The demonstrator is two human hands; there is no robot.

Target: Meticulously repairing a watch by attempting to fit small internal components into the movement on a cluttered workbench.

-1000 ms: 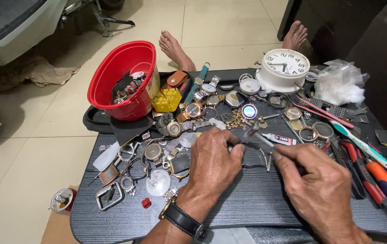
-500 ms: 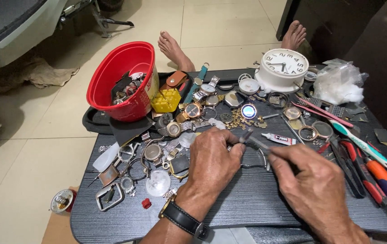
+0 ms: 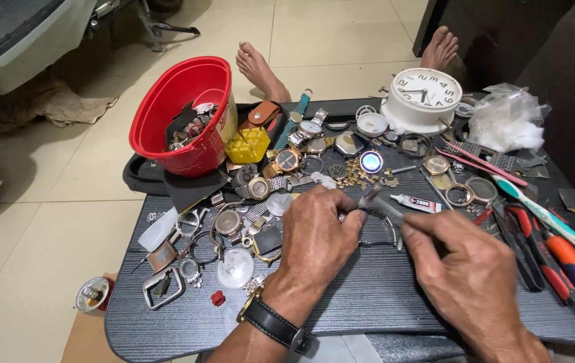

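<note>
Red plastic marks the far left: a tub (image 3: 183, 114) of watch scraps standing at the back corner of the dark desk (image 3: 368, 316), with a yellow block (image 3: 247, 144) just beside it and loose cases, rings and a clear glass disc (image 3: 235, 269) scattered in front. At the middle the left hand (image 3: 318, 235), a black-strapped watch on its wrist, has its grip pinched together on a small metal watch part (image 3: 370, 197) held just above the desk. The right hand (image 3: 465, 272) meets it from the right, fingers closed on a thin tool (image 3: 389, 207) whose tip touches that part. Behind stands a white clock (image 3: 425, 97); red-handled pliers (image 3: 536, 252) lie at the right.
</note>
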